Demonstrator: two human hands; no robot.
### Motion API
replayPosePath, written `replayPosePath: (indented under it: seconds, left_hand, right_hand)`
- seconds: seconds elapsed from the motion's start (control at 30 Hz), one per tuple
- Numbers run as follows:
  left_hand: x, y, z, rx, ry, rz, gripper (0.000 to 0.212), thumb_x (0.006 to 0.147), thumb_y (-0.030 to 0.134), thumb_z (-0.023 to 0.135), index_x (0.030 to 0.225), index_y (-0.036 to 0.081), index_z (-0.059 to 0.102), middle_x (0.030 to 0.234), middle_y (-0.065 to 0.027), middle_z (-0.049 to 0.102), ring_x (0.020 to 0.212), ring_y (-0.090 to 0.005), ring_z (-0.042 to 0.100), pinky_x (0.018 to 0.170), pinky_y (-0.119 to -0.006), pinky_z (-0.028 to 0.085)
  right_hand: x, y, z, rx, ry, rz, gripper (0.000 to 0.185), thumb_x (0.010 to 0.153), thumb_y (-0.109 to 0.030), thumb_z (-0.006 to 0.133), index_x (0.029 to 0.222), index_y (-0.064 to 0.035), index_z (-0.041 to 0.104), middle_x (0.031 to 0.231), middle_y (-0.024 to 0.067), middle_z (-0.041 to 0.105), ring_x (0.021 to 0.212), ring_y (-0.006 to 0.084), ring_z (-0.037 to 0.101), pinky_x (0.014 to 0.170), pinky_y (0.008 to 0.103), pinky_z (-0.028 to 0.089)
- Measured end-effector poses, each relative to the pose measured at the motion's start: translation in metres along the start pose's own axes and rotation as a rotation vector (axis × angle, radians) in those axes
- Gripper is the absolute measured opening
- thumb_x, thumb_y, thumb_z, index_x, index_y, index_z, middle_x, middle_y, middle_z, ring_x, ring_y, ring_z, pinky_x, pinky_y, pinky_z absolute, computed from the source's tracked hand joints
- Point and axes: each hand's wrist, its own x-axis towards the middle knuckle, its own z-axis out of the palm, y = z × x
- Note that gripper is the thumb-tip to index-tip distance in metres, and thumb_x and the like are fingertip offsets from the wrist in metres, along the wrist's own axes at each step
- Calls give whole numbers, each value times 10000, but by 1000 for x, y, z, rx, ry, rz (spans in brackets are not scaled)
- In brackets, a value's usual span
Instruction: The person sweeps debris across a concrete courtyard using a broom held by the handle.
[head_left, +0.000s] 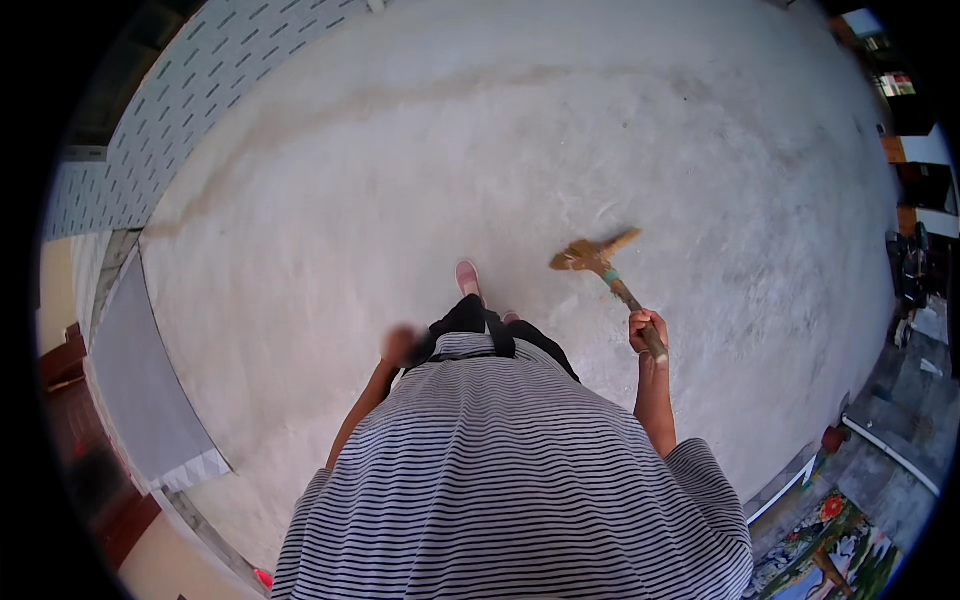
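Note:
A short broom (592, 256) with spread tan bristles and a green binding is out ahead on the right, its head down at the concrete floor (360, 187). My right hand (648, 330) is closed around its wooden stick handle (626, 295) near the butt end, which pokes out below the fist. To the left of my waist is my left hand (401, 345), close to the dark trousers. That hand is blurred, so its fingers and anything in them cannot be made out. A pink shoe (466, 276) is planted between the hands.
On the left a grey ramp (150, 375) leads to a doorway with reddish-brown wood. A tiled wall (180, 105) with dark dashes bounds the upper left. Along the right edge are dark objects (911, 262), a white pipe (892, 454) and a colourful picture panel (832, 547).

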Motion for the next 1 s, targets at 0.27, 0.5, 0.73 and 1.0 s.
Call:
replayPosePath:
  seconds: [0.27,0.5,0.73,1.0]
  left_hand:
    - [23,5,-29,-5,-93,-55,103,677,134,438,701,58,504,668,-85,491,655,-210,479,564,-340,369]
    - [29,12,-78,-48,-64,-211,168,649,144,423,656,24,541,595,-98,532,583,-221,512,545,-371,400]
    - [55,43,-110,-232,-11,-336,201,655,136,421,667,-11,557,510,-120,525,396,-171,502,416,-281,418]
    - [73,56,-72,-292,-57,-353,187,673,179,477,740,30,569,672,-137,562,645,-231,550,582,-309,427]
  right_hand:
    - [30,63,61,-455,256,-356,112,694,-73,429,645,-87,330,488,1,373,390,89,364,357,193,344]
    - [100,101,124,-498,-42,-106,173,740,-103,424,593,-77,337,481,-18,333,398,69,317,380,169,322]
    - [209,137,208,-686,-191,191,149,720,-120,445,611,-72,355,491,17,383,413,106,383,371,192,324]
    - [305,146,290,-599,-144,464,107,688,-89,470,664,-53,372,522,16,403,448,89,414,391,188,345]
